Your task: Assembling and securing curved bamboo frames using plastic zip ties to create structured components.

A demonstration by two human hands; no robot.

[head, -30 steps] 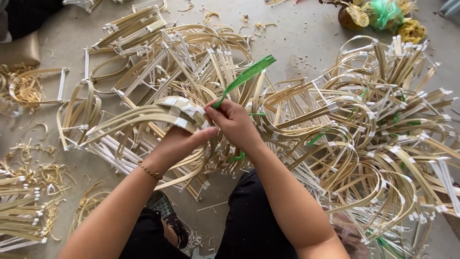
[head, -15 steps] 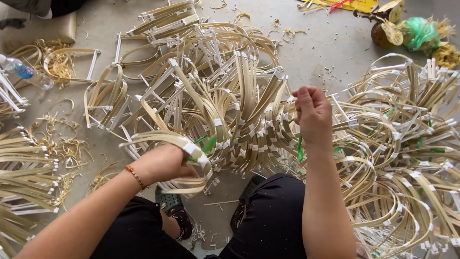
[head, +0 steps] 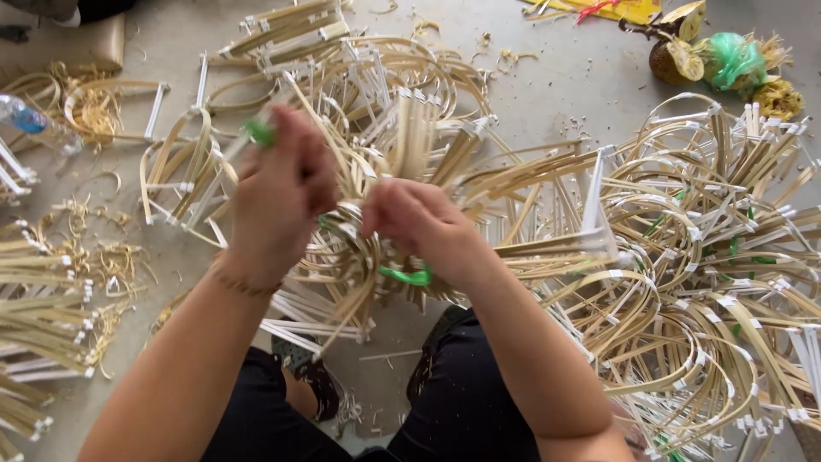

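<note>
**Both hands on a bundle of bamboo strips, green strap between them**

My left hand [head: 282,192] is raised over the pile, fingers curled shut around one end of a green strap [head: 258,133], whose tip pokes out above my knuckles. The hand is blurred, so I cannot tell exactly how the fingers lie. My right hand [head: 419,227] sits just beside it, lower and nearer to me, closed over the bent bundle of bamboo strips [head: 355,274]; another stretch of the green strap shows just under this hand's heel. The bundle curves down between my two wrists, its ends bound in white tape.

All around lie heaps of the same bent strips: a big tangle [head: 710,282] to my right, a looser heap [head: 385,111] straight ahead, and flatter stacks [head: 38,316] at my left. The concrete floor [head: 564,77] shows between them. A plastic bottle [head: 34,120] lies far left, and a green bag [head: 731,60] sits at the top right beside some brown husks. My knees in black trousers [head: 462,402] are below.
</note>
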